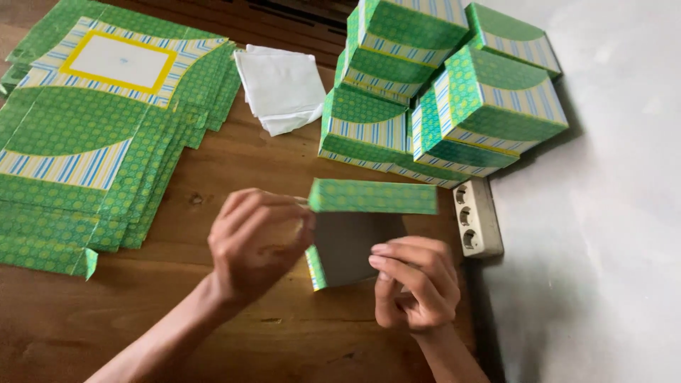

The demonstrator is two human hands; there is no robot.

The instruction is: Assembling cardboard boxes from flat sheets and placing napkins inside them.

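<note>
While your left hand (259,241) pinches half-folded green box (358,230) (grey inside showing), your right hand (415,284) grips its lower edge; flat blanks (92,135) lie left on bench (234,170).

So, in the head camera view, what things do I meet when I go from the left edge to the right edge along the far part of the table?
Stack of flat green patterned box blanks → folded white paper sheets → pile of assembled green boxes → white power strip by the grey wall.

printed green cardboard box (358,227), grey matt inside, on a smooth brown wooden table (234,170); white paper sheets (280,85).
</note>
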